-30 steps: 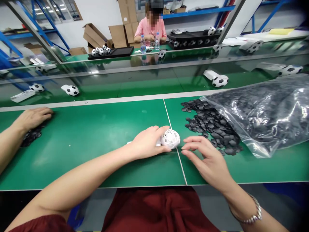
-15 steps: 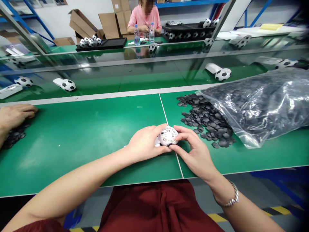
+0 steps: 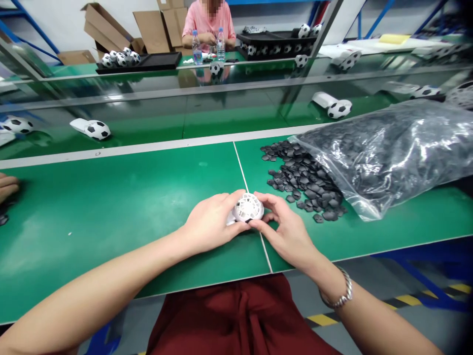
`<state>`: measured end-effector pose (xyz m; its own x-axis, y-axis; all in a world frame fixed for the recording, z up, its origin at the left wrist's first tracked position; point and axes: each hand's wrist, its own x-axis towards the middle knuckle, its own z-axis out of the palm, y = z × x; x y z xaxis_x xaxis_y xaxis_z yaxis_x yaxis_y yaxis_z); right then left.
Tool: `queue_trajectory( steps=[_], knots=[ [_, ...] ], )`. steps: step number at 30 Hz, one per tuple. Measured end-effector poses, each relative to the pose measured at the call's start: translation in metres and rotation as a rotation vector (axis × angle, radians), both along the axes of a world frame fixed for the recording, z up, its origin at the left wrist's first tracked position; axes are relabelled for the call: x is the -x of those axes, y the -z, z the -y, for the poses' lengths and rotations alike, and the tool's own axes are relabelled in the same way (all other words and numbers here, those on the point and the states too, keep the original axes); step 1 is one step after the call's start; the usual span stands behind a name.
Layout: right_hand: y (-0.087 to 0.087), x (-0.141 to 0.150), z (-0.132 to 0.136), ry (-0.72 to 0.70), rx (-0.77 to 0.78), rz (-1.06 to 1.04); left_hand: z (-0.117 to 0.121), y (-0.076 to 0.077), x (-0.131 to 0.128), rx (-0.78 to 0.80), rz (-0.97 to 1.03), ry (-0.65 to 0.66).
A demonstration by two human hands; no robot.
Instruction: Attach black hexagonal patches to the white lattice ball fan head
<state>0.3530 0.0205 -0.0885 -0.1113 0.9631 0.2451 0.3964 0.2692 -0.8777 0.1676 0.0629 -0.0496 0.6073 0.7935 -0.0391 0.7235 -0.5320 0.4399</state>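
Note:
A white lattice ball shell rests on the green table near its front edge. My left hand is wrapped round the shell's left side. My right hand holds its right side, with thumb and fingers pinched at the lower edge. Whether a small piece sits between those fingers I cannot make out. A heap of black flat pieces lies just right of my hands, spilling out of a clear plastic bag.
A co-worker's hand rests at the table's left edge by more black pieces. Finished football-patterned items lie on the conveyor behind. Another person sits at the far table by black trays of balls.
My right hand has come in from the table and closed on the shell's right side. The view has dipped and shifted, so the co-worker's hand now sits nearly out of frame.

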Motion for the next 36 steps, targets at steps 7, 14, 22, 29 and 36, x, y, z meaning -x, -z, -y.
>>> queue_trajectory(
  steps=[7,14,22,29,36],
  knots=[
    [-0.001,-0.062,-0.012,0.298,-0.236,0.63,-0.001,-0.002,-0.001,0.004,-0.051,-0.015],
    [0.008,-0.08,-0.014,0.293,-0.141,0.794,-0.012,-0.007,0.001,-0.071,-0.059,0.105],
    [0.005,-0.075,-0.019,0.315,-0.075,0.728,-0.012,-0.002,0.002,-0.079,-0.039,0.118],
    [0.001,-0.069,-0.021,0.264,-0.135,0.647,-0.011,-0.004,0.001,-0.072,-0.045,0.108],
    [0.002,-0.059,-0.025,0.236,-0.169,0.763,-0.011,0.0,0.001,-0.087,-0.04,0.107]
  ],
)
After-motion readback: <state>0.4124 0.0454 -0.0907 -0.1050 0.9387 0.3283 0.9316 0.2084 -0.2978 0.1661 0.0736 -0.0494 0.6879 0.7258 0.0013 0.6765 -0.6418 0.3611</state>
